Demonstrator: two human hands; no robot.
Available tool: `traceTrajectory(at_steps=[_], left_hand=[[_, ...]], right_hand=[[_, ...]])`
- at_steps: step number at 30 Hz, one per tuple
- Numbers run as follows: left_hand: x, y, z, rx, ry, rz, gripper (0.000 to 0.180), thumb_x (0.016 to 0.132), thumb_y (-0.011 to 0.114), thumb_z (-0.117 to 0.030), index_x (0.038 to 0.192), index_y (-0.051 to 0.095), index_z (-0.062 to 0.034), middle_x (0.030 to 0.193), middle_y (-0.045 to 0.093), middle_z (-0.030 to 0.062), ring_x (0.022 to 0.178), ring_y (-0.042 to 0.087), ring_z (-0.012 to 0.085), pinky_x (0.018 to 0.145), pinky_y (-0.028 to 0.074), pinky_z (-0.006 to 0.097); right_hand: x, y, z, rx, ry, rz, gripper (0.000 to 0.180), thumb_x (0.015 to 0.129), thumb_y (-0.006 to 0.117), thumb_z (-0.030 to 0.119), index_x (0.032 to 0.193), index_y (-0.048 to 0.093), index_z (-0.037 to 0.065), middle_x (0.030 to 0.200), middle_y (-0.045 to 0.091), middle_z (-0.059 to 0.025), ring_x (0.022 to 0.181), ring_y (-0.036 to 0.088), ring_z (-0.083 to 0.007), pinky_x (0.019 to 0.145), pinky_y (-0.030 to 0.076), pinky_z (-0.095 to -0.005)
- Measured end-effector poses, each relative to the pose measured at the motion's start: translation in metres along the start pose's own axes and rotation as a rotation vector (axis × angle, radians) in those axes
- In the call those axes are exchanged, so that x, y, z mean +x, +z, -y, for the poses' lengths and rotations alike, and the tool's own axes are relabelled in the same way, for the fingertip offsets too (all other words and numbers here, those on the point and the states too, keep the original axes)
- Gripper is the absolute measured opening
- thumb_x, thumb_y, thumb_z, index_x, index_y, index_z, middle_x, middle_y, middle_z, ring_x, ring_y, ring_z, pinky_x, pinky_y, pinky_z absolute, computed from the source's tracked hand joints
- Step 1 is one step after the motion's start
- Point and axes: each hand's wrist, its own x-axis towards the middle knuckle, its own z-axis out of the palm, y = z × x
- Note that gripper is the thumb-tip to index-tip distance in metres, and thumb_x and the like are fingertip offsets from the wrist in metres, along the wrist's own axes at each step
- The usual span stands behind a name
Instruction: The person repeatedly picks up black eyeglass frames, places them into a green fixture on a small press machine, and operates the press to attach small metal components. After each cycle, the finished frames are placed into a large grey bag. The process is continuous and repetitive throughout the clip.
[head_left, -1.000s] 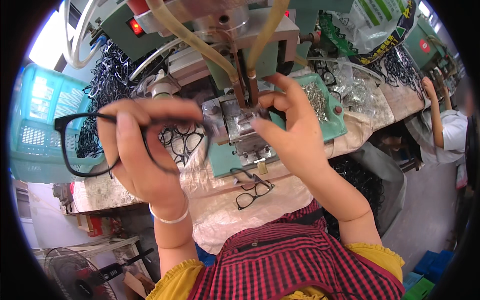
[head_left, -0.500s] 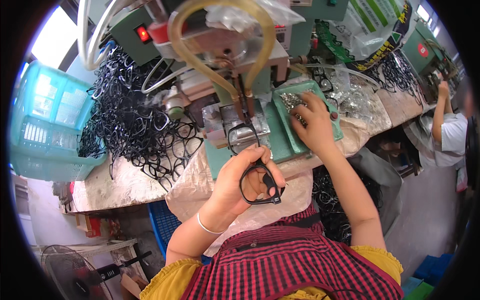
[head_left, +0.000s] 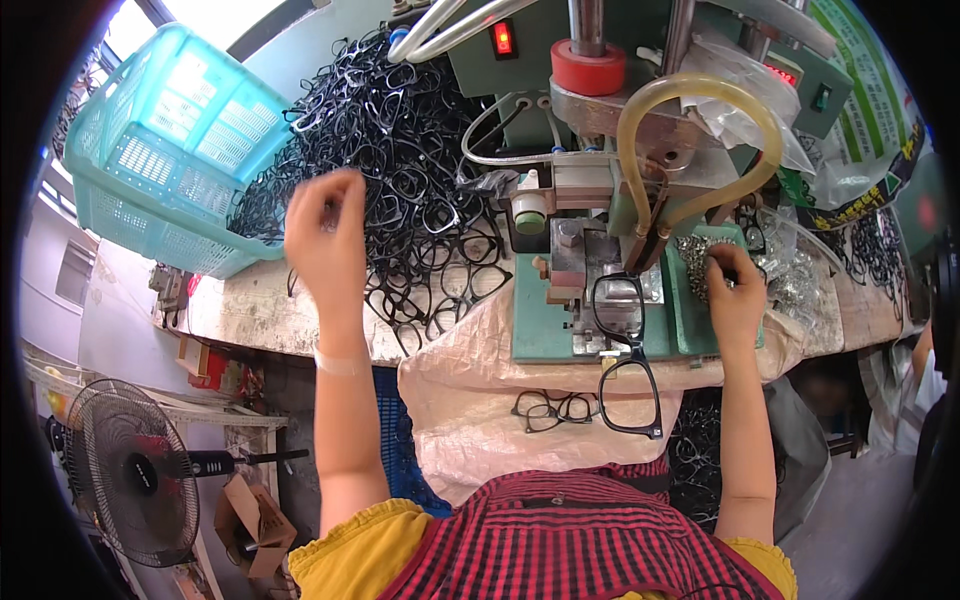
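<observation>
A green machine (head_left: 600,180) stands above a heap of black frames (head_left: 400,190). One black frame (head_left: 625,355) lies lengthwise off the machine's bed, its lower lens toward the worker. The left hand (head_left: 325,235) hovers loosely curled over the heap; the right hand (head_left: 735,295) pinches small metal parts (head_left: 700,262).

basket (head_left: 165,150) left, frame pile (head_left: 400,170) middle, press machine (head_left: 620,200) right
</observation>
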Motion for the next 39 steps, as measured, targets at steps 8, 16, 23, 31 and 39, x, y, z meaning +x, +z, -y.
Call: traceTrajectory(at_steps=[8,16,23,31,39], left_hand=[[0.043,0.098,0.098,0.874,-0.085,0.155,0.021,0.072,0.081,-0.041,0.08,0.08,-0.0213,0.096,0.067,0.0049,0.1,0.061,0.0292,0.082,0.05,0.043],[-0.082,0.036,0.022,-0.595,-0.511,0.092,0.011,0.098,0.063,-0.016,0.093,0.061,-0.0058,0.08,0.06,-0.0009,0.063,0.056,0.007,0.049,0.04,0.019],[-0.094,0.059,0.005,-0.954,-0.62,0.256,0.007,0.101,0.057,-0.016,0.102,0.056,-0.009,0.091,0.062,0.0,0.072,0.061,0.0113,0.056,0.044,0.021],[-0.148,0.054,0.01,-0.954,-0.83,0.164,0.02,0.103,0.056,-0.018,0.114,0.061,-0.002,0.099,0.068,0.01,0.089,0.069,0.0224,0.075,0.056,0.031],[-0.047,0.034,-0.111,-1.138,0.039,0.234,0.019,0.102,0.054,-0.012,0.114,0.059,0.002,0.107,0.065,0.0161,0.095,0.064,0.0239,0.083,0.054,0.04]], right_hand=[[-0.013,-0.008,0.006,-0.083,0.022,-0.044,0.013,0.084,0.068,0.003,0.097,0.071,0.001,0.09,0.07,-0.0109,0.084,0.066,-0.0211,0.079,0.05,-0.0322],[-0.086,-0.079,-0.01,-0.111,0.121,-0.239,0.013,0.082,0.067,-0.003,0.094,0.07,-0.002,0.093,0.07,-0.0089,0.088,0.065,-0.021,0.085,0.048,-0.0315],[-0.013,-0.014,0.082,0.254,-0.197,0.098,0.016,0.075,0.068,0.001,0.091,0.068,0.002,0.091,0.069,-0.0094,0.086,0.065,-0.0237,0.081,0.05,-0.0331],[-0.015,0.031,0.095,0.584,0.055,0.041,0.036,0.078,0.07,0.001,0.112,0.058,0.0,0.089,0.066,-0.0051,0.085,0.063,-0.0116,0.081,0.048,-0.0257],[-0.017,0.027,0.123,0.824,0.2,0.152,0.043,0.079,0.069,-0.002,0.12,0.055,-0.001,0.089,0.067,-0.004,0.089,0.061,-0.0097,0.086,0.046,-0.0251]])
